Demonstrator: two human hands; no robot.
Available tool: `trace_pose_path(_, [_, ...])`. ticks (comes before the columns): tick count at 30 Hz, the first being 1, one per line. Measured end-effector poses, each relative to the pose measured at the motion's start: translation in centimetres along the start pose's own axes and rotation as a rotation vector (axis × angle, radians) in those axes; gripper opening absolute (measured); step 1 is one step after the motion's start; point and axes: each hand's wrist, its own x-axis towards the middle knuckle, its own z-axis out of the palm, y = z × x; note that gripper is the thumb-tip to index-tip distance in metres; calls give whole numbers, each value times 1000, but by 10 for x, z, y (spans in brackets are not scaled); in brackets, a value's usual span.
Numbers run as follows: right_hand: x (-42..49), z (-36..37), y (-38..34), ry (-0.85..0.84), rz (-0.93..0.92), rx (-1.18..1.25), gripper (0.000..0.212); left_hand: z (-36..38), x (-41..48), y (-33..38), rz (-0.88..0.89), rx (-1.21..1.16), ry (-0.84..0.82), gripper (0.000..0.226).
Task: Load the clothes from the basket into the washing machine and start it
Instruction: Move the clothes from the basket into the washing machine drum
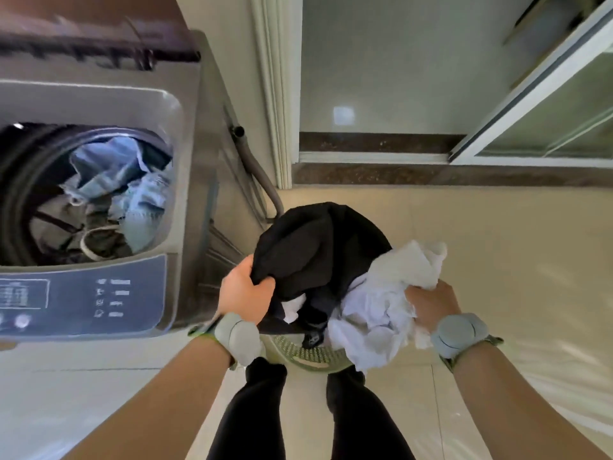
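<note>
Clothes gripped over the basket [308,355]: left hand [243,295] clutched black garment [308,250], right hand [431,305] clutched white cloth [381,313]; lifting clear before swinging leftward to washing machine [99,180] seemed wise

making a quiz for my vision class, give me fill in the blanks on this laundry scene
The left hand grips the ____ garment.
The right hand grips the ____ garment.
The washer lid is ____.
Missing: black, white, open.
</note>
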Motion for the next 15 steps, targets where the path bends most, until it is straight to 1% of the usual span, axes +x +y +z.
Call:
trace_pose_path(2, [-21, -9, -16, -35, -29, 32, 13, -33, -14, 18, 82, -45, -1, 43])
trace_pose_path(4, [-38, -17, -34, -45, -74, 57, 16, -64, -21, 33, 133, -84, 10, 39])
trace_pose_path(6, [-52, -26, -54, -67, -129, 72, 17, -93, -22, 52, 156, -154, 76, 37])
trace_pose_path(9, [-81, -39, -91, -104, -223, 120, 16, -148, -31, 86, 204, -280, 237, 33])
trace_pose_path(12, [-109, -45, -122, -152, -297, 154, 12, -187, -34, 111, 245, -357, 295, 13])
trace_pose_path(15, [-149, -46, -166, -265, -366, 206, 14, -231, -43, 132, 327, -386, 386, 18])
